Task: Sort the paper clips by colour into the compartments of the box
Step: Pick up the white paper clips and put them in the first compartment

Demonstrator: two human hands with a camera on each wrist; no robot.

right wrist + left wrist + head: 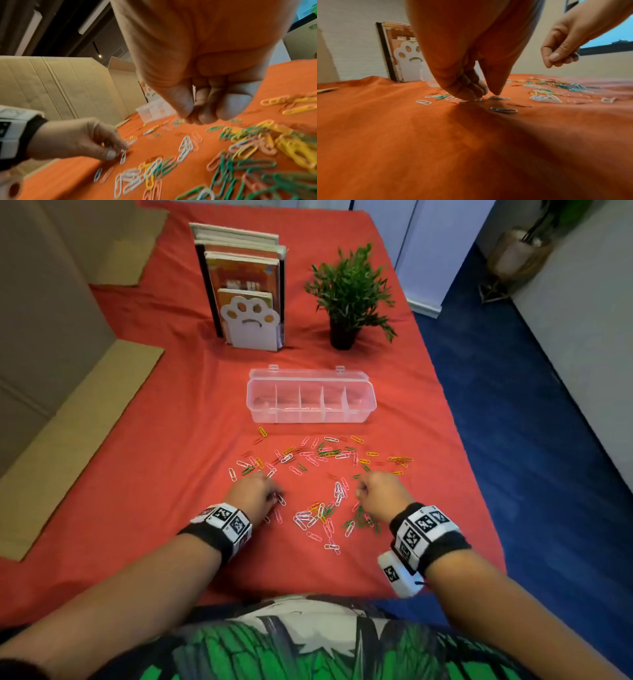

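Note:
Many paper clips (322,455) in white, pink, green and yellow lie scattered on the red cloth, in front of a clear box (308,418) with a row of compartments and its lid open. My left hand (278,497) is down on the cloth at the left of the pile. Its thumb and finger pinch a white clip (122,156). My right hand (359,492) hovers a little above the cloth on the right of the pile, curled into a fist with the thumb (181,105) against the fingers. No clip shows in it. Green clips (359,518) lie just under its wrist.
A white paw-shaped bookend with books (251,328) and a small potted plant (349,292) stand behind the box. Cardboard (78,440) lies along the left side. The table's right edge drops to blue floor (513,422).

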